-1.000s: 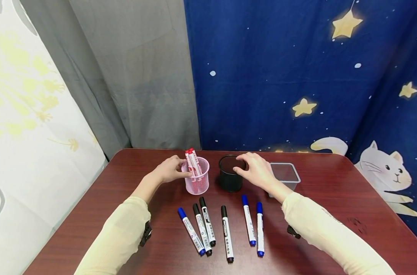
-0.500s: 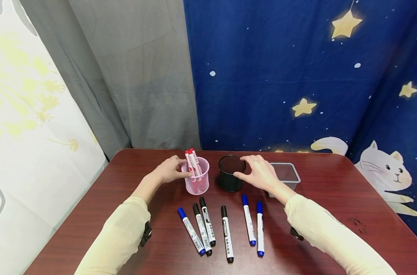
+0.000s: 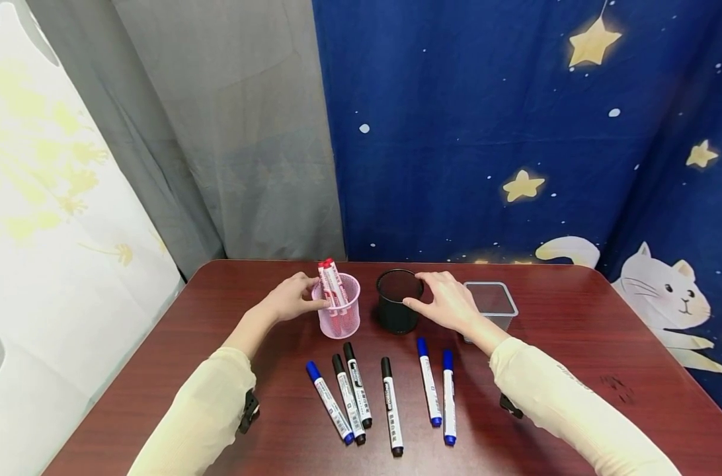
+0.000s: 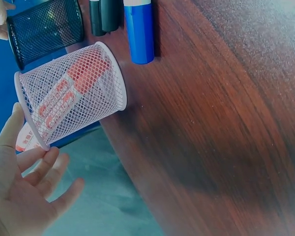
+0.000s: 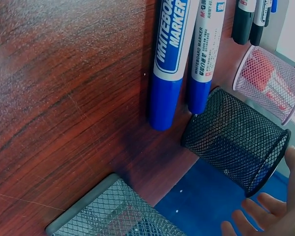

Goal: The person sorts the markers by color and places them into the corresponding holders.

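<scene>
My left hand (image 3: 291, 297) grips the rim of a pink mesh pen holder (image 3: 340, 324), thumb and fingers spread across its left side. Red-capped markers (image 3: 332, 281) stand leaning inside that holder; their red ends show through the mesh (image 4: 88, 69) in the left wrist view. My right hand (image 3: 450, 303) holds the right side of a black mesh pen holder (image 3: 397, 317) at its rim. In the right wrist view its thumb meets the rim of the black holder (image 5: 236, 142), and the fingertips sit right at the lower edge. Both holders stand upright on the table.
In front of the holders lie blue markers (image 3: 449, 403) and black markers (image 3: 392, 410), caps pointing away. A grey rectangular mesh holder (image 3: 493, 297) stands right of the black one, partly behind my right forearm. The dark red table (image 3: 230, 410) ends near the curtains (image 3: 408, 165).
The right hand has shifted slightly right, and its thumb has come down to the black pen holder's rim. The left hand stays on the pink holder. The head view has shifted slightly.
</scene>
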A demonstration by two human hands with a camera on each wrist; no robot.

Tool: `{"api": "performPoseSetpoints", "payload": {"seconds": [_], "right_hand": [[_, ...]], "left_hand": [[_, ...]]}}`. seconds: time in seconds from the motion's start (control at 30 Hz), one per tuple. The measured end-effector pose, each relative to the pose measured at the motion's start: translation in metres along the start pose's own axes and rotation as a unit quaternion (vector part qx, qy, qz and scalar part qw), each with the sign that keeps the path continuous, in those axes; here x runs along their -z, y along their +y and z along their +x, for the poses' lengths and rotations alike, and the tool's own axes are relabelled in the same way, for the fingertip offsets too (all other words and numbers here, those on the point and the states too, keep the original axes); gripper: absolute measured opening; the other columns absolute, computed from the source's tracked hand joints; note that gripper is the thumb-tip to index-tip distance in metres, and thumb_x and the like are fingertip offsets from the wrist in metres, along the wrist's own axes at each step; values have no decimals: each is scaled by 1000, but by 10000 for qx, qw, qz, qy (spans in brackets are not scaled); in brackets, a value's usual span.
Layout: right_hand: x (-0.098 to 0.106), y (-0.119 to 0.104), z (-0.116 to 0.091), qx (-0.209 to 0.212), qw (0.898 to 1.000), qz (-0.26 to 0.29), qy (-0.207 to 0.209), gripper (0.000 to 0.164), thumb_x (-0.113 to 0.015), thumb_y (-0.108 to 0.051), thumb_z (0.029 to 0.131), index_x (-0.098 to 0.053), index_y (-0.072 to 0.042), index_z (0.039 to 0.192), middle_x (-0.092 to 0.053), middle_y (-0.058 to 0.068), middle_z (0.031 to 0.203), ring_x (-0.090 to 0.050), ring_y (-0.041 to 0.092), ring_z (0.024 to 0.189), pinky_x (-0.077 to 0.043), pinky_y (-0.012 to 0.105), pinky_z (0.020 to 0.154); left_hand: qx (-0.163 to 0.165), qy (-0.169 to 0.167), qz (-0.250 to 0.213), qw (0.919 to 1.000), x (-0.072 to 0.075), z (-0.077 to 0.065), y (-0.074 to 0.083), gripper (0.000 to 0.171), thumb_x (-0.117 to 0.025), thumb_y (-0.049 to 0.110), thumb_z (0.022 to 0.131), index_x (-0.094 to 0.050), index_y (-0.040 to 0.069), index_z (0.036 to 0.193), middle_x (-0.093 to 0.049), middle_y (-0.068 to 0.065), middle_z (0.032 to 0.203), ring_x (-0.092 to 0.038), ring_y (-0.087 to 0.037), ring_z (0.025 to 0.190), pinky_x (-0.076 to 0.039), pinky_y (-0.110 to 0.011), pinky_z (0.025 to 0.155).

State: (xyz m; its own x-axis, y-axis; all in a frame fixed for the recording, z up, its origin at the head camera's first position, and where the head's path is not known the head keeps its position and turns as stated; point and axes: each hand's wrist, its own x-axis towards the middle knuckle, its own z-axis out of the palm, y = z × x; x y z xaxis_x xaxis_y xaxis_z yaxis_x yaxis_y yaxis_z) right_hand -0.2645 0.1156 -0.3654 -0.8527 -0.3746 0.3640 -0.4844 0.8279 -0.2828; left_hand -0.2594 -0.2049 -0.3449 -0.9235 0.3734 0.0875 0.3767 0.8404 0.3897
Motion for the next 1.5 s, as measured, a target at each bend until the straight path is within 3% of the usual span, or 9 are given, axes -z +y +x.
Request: {"api": "performPoseSetpoints", "payload": {"seconds": [0.2,0.33,0.5,0.7,0.9,1.03,1.13,1.33,1.5], "right_hand": [[1,0,0,79,10000,24,-11,65,-57,-57,76,-53,-10,121,-54,7,116,-45,25,107,-44,47,71],[1,-1,0,98,10000,16,-12,65,-57,-57,75,-53,-10,121,-55,7,115,-46,25,105,-45,46,70],[1,0,0,98,9999,-9,-37,65,-56,-57,76,-53,-10,121,-55,7,115,-46,25,104,-45,45,69],[1,1,0,76,9999,-34,-61,65,-56,-57,76,-52,-11,121,-55,7,115,-47,24,103,-45,45,69],[1,1,0,85,9999,-24,-52,64,-57,-56,76,-52,-11,121,-55,7,115,-47,25,102,-45,44,68],[1,1,0,115,9999,0,-4,63,-58,-55,75,-52,-11,121,-55,7,114,-48,25,101,-45,44,67],[2,1,0,128,9999,1,10,64,-58,-55,75,-52,-11,121,-55,7,114,-48,24,101,-46,44,67],[2,0,0,118,9999,17,-11,65,-58,-56,75,-52,-11,121,-55,7,115,-48,24,101,-45,45,68],[2,0,0,100,9999,45,-38,65,-58,-56,75,-52,-11,122,-55,7,115,-47,25,102,-45,46,69]], "left_hand": [[19,49,77,10000,-2,-4,0,71,-63,41,78,-42,-6,126,-50,-14,97,-46,-21,78,-41,-36,71],[140,125,162,9997,-3,-8,1,75,-60,45,79,-36,-4,131,-50,-19,109,-49,-27,91,-40,-43,79],[134,691,231,9973,-6,-14,-1,75,-59,45,80,-33,1,134,-50,-18,115,-46,-30,106,-38,-49,82],[-429,1878,306,9808,-6,-27,1,62,-64,31,80,-40,1,129,-54,-13,104,-47,-27,97,-40,-44,78],[-1314,2440,453,9598,-5,-44,12,48,-68,23,77,-53,2,117,-54,-12,103,-47,-27,94,-38,-44,77],[-2095,2471,702,9435,-6,-52,23,39,-70,20,73,-59,3,106,-54,-10,100,-48,-26,93,-38,-44,77],[-2566,2360,915,9328,-9,-56,32,33,-65,24,77,-61,3,102,-54,-10,101,-48,-25,95,-36,-43,81],[-3244,2119,1271,9131,-17,-64,52,33,-51,34,87,-61,6,99,-53,-6,102,-47,-23,97,-32,-40,86],[-3580,1732,1507,9051,-28,-69,55,25,-62,26,78,-61,9,97,-54,-2,96,-49,-20,91,-36,-36,83]]}}
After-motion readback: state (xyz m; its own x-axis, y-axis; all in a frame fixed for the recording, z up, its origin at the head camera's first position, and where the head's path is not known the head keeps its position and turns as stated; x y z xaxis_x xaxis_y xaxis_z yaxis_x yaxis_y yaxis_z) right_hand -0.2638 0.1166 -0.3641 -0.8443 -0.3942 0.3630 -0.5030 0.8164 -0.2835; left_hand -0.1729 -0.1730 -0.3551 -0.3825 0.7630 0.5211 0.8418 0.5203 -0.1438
